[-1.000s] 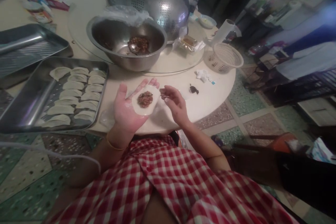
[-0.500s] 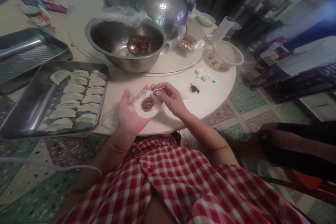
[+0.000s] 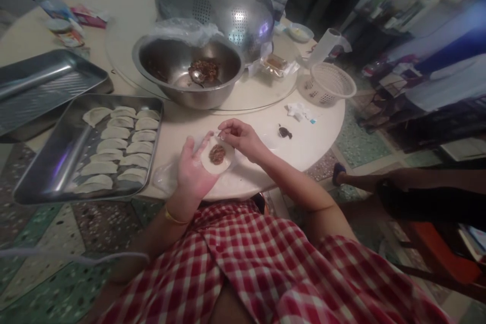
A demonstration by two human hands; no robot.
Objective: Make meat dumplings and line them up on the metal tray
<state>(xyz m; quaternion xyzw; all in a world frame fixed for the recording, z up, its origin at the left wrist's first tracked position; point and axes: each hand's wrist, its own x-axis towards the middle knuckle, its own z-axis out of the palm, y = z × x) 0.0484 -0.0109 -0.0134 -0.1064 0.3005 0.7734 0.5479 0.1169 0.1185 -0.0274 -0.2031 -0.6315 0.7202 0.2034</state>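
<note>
A round dumpling wrapper (image 3: 207,163) with a mound of brown filling (image 3: 217,154) rests across the palm and fingers of my left hand (image 3: 192,172). That hand is turned palm up, its thumb apart. My right hand (image 3: 243,139) has thumb and forefinger closed at the wrapper's far edge, close to the left fingertips; the exact contact there is too small to make out. Left of my hands is a metal tray (image 3: 53,162) holding two columns of folded dumplings (image 3: 110,156). Beyond them stands a metal bowl (image 3: 190,98) with more filling and a spoon (image 3: 197,77) inside.
A large perforated metal dome (image 3: 216,5) stands behind the bowl on a glass turntable. A second tray (image 3: 49,86) lies far left. To the right are a plastic basket (image 3: 332,83), crumpled paper (image 3: 299,111) and a small dark object (image 3: 284,132). Another person's leg (image 3: 364,179) shows at right.
My right fingers have shifted slightly left along the wrapper's far edge. The wrapper's right side, covered by those fingers before, now shows more fully. The whole view has moved a little.
</note>
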